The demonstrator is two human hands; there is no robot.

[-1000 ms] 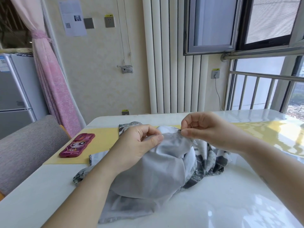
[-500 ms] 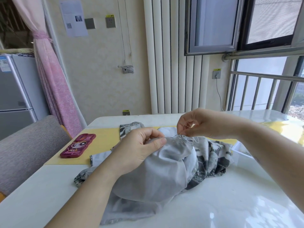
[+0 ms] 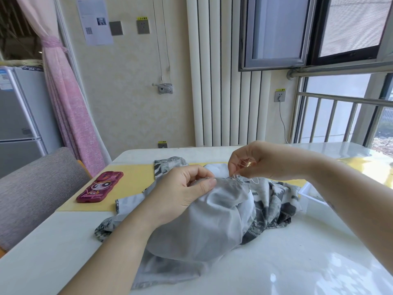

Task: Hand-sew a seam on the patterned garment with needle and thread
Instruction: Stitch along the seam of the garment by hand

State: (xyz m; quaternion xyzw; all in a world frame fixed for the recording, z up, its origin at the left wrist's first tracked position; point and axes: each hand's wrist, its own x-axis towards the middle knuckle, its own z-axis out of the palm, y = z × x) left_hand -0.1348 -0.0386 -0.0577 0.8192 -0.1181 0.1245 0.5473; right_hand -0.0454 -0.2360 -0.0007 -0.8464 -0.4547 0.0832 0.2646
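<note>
Mid-stitch: your left hand [image 3: 185,188] pinches the grey-and-white patterned cotton garment [image 3: 212,220] heaped mid-way across the white table [image 3: 297,262], your right hand [image 3: 261,160] at two o'clock nips the pale thread [image 3: 244,165] at the seam edge, finished stitches too small to count, so I'd judge plenty left.

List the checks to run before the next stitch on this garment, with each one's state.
1. Left hand pinches the garment at the seam: ok.
2. Right hand holds the thread: ok.
3. Thread free of snags, loose loops lie by the seam: cannot tell.
4. Needle position in the cloth, too thin to make out: cannot tell.
5. Phone lies apart from the garment: ok.
</note>
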